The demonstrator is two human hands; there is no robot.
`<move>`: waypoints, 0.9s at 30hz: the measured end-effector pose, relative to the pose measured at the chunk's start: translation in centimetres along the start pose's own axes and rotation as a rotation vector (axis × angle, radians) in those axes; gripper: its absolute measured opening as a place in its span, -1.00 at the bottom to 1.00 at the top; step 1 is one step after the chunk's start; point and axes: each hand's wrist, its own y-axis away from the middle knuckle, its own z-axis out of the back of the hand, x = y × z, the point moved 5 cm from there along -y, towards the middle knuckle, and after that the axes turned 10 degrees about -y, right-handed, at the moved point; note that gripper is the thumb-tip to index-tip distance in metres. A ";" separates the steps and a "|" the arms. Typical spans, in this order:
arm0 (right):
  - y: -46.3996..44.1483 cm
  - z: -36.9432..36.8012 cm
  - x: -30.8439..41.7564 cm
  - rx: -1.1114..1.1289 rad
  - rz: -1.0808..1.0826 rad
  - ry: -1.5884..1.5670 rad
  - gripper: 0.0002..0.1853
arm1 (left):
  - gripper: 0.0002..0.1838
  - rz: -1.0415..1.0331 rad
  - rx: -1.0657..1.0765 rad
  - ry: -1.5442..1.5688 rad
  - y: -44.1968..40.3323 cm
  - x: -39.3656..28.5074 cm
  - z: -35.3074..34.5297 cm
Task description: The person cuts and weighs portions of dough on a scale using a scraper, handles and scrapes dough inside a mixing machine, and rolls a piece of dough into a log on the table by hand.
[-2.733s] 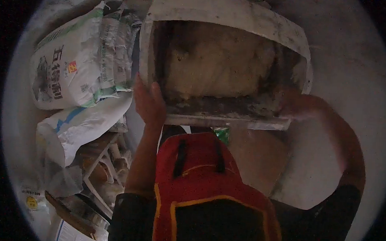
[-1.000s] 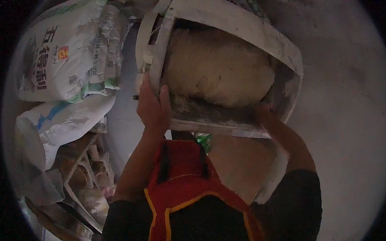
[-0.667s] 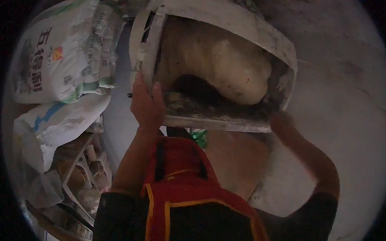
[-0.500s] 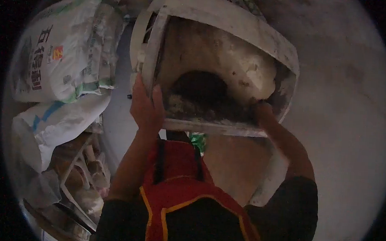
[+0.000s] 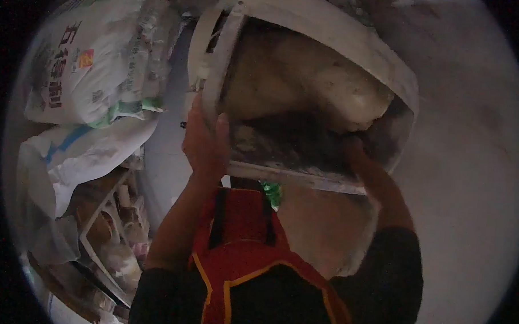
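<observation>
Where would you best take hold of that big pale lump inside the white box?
I'd grip the pale lump under its rounded right end, coming through the open side of the white box from the person's side, where the right hand is. That end bulges above a dark area, perhaps leaving room for fingers.

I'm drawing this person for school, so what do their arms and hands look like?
The left hand and right hand wear no gloves. The forearms are bare up to short, dark sleeves. A red apron with yellow-orange edging covers the front.
</observation>
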 end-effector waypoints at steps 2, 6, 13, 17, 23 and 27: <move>-1.6 0.5 0.7 -0.361 0.088 -0.086 -0.81 | -0.39 -0.033 -0.043 -0.033 0.2 0.2 -0.3; 5.3 4.5 0.0 -0.197 0.024 0.032 -0.79 | -0.40 -0.120 -0.091 0.064 0.3 0.1 -0.1; 11.2 8.8 -2.0 0.143 0.285 -0.182 -0.67 | -0.39 -0.112 -0.102 0.055 0.1 0.3 -0.6; 2.0 3.2 -0.2 -0.009 0.097 -0.344 -0.72 | -0.39 -0.135 -0.120 0.018 0.3 0.8 -0.7; 3.9 3.7 -2.0 -0.102 0.176 -0.460 -0.78 | -0.39 -0.132 -0.090 0.017 0.1 0.5 -0.2; 13.6 10.3 -5.4 0.285 0.167 -0.670 -0.81 | -0.39 -0.054 -0.039 0.050 0.4 1.0 -1.2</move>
